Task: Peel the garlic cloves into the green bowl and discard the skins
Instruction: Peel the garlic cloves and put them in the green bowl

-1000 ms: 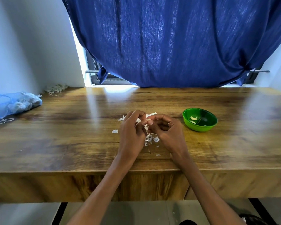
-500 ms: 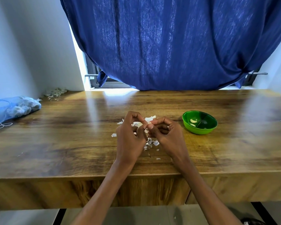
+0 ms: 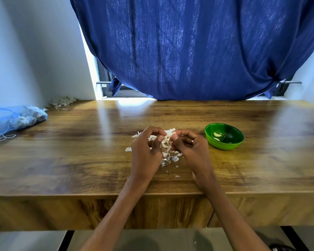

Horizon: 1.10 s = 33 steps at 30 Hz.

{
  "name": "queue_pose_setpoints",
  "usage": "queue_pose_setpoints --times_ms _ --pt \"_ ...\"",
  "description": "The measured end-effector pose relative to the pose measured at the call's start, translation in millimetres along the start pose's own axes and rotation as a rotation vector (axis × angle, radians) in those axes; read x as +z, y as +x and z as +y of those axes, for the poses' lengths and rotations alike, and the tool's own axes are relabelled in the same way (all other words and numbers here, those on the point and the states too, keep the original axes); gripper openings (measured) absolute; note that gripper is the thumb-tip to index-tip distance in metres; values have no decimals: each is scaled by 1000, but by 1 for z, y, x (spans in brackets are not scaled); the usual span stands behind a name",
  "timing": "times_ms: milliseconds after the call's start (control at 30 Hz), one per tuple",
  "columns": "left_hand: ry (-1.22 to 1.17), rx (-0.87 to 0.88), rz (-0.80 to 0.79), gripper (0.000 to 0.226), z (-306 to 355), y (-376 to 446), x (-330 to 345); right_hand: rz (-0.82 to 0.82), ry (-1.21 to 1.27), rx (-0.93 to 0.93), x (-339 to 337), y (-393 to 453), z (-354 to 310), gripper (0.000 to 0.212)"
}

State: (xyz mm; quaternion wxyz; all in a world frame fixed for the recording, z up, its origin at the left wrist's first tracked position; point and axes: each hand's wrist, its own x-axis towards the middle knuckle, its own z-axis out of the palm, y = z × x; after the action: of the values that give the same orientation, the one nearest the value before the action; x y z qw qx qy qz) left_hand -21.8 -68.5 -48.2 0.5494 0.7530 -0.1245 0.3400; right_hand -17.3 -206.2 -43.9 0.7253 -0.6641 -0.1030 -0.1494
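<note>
My left hand (image 3: pixel 146 149) and my right hand (image 3: pixel 190 147) meet above the middle of the wooden table (image 3: pixel 80 160). Between their fingertips they pinch a garlic clove (image 3: pixel 166 139) with white skin hanging from it; most of the clove is hidden by the fingers. Loose white skins (image 3: pixel 170 157) lie scattered on the table under and around the hands. To the right stands the green bowl (image 3: pixel 224 136), holding a few peeled cloves (image 3: pixel 217 134).
A blue mesh bag (image 3: pixel 16 117) of garlic lies at the table's left edge. A small heap of dry skins (image 3: pixel 63 102) sits in the back left corner. A dark blue curtain (image 3: pixel 188 48) hangs behind the table.
Both hands stay together on the clove, with small finger shifts as the skin is worked. The view has tilted slightly. The bowl has not moved.
</note>
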Motion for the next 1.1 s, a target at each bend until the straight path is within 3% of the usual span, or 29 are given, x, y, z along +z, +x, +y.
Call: queue_pose_setpoints --times_ms 200,400,667,967,1100 --pt "118 65 -7 24 1 2 0 7 128 21 1 0 -4 16" --pt "75 71 11 10 1 2 -2 7 95 26 -1 -1 -4 20" --pt "-124 -136 -61 15 11 1 -4 7 135 19 -1 -5 -7 15" --pt "-89 -125 -14 11 11 -1 -4 -39 100 31 -1 -3 -6 12" --pt "-108 -170 -75 12 11 -1 -4 -46 48 -31 -2 -4 -7 15"
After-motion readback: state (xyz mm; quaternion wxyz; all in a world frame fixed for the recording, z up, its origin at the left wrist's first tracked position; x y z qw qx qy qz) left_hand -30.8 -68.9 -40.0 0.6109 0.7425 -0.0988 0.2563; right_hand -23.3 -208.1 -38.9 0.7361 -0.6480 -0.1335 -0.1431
